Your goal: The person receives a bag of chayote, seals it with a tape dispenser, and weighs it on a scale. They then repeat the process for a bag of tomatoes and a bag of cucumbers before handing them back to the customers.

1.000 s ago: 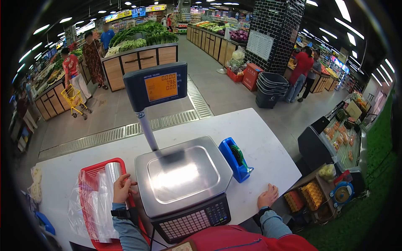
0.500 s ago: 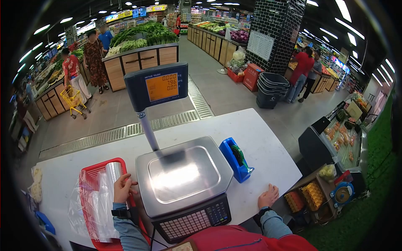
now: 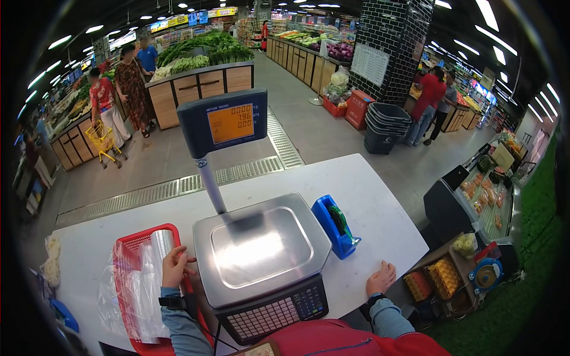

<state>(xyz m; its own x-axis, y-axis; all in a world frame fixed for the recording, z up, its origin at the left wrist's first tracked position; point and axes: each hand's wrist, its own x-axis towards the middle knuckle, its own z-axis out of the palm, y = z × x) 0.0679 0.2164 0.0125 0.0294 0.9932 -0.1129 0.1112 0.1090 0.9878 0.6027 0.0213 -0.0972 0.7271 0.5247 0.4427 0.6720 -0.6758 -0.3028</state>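
My left hand (image 3: 176,267) rests at the right rim of a red basket (image 3: 172,229), fingers loosely bent and apart, with nothing in them. Clear plastic bags (image 3: 139,285) and a roll of clear plastic bags (image 3: 161,242) lie in the basket, some film hanging over its left side. Just right of this hand stands a weighing scale (image 3: 261,249) with a bare metal pan. Its display (image 3: 230,123) on a post reads 0.000, 7.96 and 0.00. My right hand (image 3: 381,279) lies on the white table (image 3: 368,207) near its right edge, fingers relaxed and holding nothing.
A blue tape dispenser (image 3: 335,228) stands against the scale's right side. Beyond the table are a vegetable stand (image 3: 199,86), stacked dark baskets (image 3: 383,127) and a yellow cart (image 3: 104,142) near several people. Egg trays (image 3: 444,277) sit at the lower right.
My hands stay in place. In the background, the person in the patterned dress has turned and shifted slightly right; a distant person in red has also moved right.
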